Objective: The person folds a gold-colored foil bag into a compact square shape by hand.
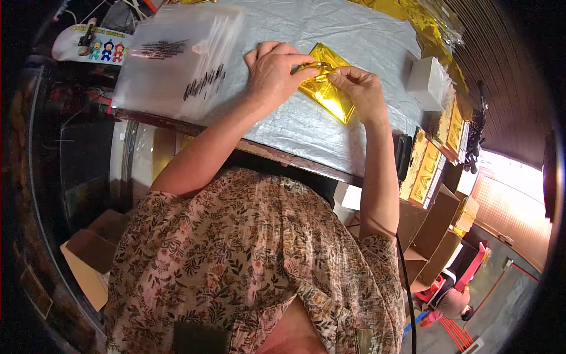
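Note:
A shiny gold foil sheet or packet [330,97] lies slantwise on the silver-covered table [277,133]. At its upper part, my left hand [274,71] pinches the foil between thumb and index finger, the other fingers curled. My right hand [362,94] grips the same gathered part from the other side with thumb and fingertips. Between the two hands the foil is creased and bunched; whether anything lies inside it is hidden. To the left of my left hand is a stack of transparent plastic bags [177,56] with black marks on them.
A white box [427,82] stands at the table's right edge, near cartons with yellow labels [424,177]. More gold foil [407,12] runs along the far edge. Open cardboard boxes [88,259] sit on the floor at left and right. Another person [454,304] is at the far right.

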Demonstrator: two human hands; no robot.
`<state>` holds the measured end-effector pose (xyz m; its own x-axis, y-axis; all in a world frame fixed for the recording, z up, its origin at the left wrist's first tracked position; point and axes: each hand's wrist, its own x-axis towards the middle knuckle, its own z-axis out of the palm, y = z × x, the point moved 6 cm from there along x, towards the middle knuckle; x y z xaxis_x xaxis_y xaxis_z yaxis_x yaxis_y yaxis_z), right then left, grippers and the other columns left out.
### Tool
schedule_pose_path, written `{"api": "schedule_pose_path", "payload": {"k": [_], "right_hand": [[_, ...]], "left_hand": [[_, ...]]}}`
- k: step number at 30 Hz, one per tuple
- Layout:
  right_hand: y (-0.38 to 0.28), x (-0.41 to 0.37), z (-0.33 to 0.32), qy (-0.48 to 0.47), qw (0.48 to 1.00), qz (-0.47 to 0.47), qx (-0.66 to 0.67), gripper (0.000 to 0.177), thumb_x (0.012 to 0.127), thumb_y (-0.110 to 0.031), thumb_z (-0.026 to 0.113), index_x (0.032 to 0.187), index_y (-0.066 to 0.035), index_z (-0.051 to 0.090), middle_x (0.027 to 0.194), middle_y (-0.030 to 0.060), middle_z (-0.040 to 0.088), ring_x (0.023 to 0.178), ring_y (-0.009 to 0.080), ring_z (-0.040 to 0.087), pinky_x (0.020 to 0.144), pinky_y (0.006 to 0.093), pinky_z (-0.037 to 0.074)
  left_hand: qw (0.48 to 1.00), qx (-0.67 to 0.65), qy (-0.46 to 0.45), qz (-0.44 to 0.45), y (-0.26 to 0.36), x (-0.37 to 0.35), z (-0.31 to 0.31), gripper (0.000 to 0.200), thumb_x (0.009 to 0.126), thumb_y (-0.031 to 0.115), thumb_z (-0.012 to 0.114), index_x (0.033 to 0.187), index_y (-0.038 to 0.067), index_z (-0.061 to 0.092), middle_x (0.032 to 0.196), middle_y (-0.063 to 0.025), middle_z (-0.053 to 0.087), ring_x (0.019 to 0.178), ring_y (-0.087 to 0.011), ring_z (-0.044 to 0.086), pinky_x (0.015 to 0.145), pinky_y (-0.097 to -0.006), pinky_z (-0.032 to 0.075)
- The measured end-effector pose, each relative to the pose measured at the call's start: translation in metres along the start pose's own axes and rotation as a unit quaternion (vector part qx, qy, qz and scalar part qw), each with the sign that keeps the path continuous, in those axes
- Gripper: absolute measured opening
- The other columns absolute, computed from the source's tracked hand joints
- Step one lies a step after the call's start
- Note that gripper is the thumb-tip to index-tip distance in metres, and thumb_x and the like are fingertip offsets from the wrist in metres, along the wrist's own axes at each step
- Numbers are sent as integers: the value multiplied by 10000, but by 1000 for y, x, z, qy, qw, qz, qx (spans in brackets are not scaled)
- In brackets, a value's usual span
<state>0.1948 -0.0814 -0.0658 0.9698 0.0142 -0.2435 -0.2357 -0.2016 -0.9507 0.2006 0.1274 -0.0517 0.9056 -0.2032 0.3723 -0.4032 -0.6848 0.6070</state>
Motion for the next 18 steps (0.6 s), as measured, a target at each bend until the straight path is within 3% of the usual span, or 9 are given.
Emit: {"api": "schedule_pose_path", "payload": {"k": [3,13,18], "right_hand": [[0,-2,0,-12,999,33,-7,129,962,-124,783,1016,-7,777,866,-8,728,695,45,601,618,207,480],[3,-2,1,-5,1000,28,-6,140,966,-134,781,1011,-1,767,858,3,730,698,51,610,619,215,489],[0,-2,1,-15,1000,17,-13,150,970,-148,779,998,-1,761,848,-3,721,704,48,605,635,211,490]], "left_hand": [[1000,-10,-11,-6,-2,-1,1,278,900,419,793,1090,220,835,1101,47,708,1247,-226,506,1079,-445,271],[999,-20,-27,-11,-2,3,8,220,931,383,766,1016,185,812,1133,55,699,1280,-228,494,1092,-444,257],[998,-48,-26,-21,-4,2,11,178,900,378,764,949,217,822,1151,64,700,1276,-232,490,1081,-479,243]]}}
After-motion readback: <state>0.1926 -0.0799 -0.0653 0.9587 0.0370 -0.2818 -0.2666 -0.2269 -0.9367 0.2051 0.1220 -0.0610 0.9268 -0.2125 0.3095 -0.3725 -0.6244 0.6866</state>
